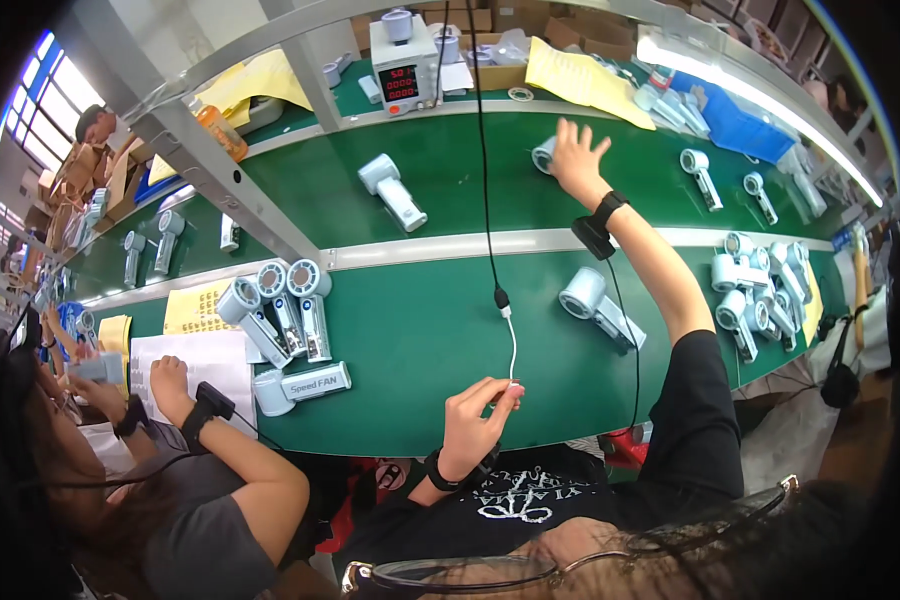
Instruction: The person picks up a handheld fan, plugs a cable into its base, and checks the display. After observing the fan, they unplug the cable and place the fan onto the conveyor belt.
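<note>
Our left hand (475,425) pinches a thin white cable (513,345); our right hand (578,163), splayed, half-hides a pale-blue round-headed plastic fan (543,156) on the green surface (450,200); whether it grips, we can't tell. A glancing touch could roll the fan.

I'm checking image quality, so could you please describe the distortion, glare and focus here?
In the head view, the green table bows with fisheye distortion and the corners go black; the tube light, upper right, and window, upper left, glare white; left hand and right hand look fairly sharp.
</note>
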The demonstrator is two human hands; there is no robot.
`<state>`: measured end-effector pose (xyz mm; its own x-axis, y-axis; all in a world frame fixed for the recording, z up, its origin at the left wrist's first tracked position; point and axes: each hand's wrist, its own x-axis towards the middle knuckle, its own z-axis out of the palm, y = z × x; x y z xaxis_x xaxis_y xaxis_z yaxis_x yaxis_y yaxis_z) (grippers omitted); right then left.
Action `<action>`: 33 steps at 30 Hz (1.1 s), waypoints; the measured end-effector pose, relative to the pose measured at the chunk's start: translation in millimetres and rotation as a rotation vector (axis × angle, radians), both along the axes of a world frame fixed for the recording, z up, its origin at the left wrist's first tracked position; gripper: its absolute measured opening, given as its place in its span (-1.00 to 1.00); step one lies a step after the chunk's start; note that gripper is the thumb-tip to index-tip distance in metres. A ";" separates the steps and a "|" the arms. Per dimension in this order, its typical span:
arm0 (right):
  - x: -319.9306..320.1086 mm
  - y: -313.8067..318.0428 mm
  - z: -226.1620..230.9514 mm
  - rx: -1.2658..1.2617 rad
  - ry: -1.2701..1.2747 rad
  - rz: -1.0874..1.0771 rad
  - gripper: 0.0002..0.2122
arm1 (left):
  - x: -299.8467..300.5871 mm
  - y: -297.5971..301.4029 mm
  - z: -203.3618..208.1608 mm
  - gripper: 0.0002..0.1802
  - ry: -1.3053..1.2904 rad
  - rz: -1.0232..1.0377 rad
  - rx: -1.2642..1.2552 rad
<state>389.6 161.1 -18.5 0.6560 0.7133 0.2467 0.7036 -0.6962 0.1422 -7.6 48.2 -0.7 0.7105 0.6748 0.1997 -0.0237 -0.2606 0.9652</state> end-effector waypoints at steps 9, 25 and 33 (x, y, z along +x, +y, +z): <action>-136.3 130.6 -31.4 0.016 0.525 0.440 -0.31 | 0.0 7.0 5.5 -0.92 -0.046 0.023 0.010; -80.1 -108.8 37.5 0.415 0.993 0.535 -0.57 | -1.5 -9.1 2.9 -0.90 -0.062 -0.019 -0.045; -181.9 -215.0 46.5 0.974 1.654 0.445 -0.52 | 25.3 -31.8 3.2 -0.91 -0.054 -0.181 -0.054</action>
<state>207.7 -53.9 28.1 0.4593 0.8878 0.0287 -0.1590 0.1139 -0.9807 17.6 16.4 2.5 0.8103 0.5481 0.2075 -0.1175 -0.1948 0.9738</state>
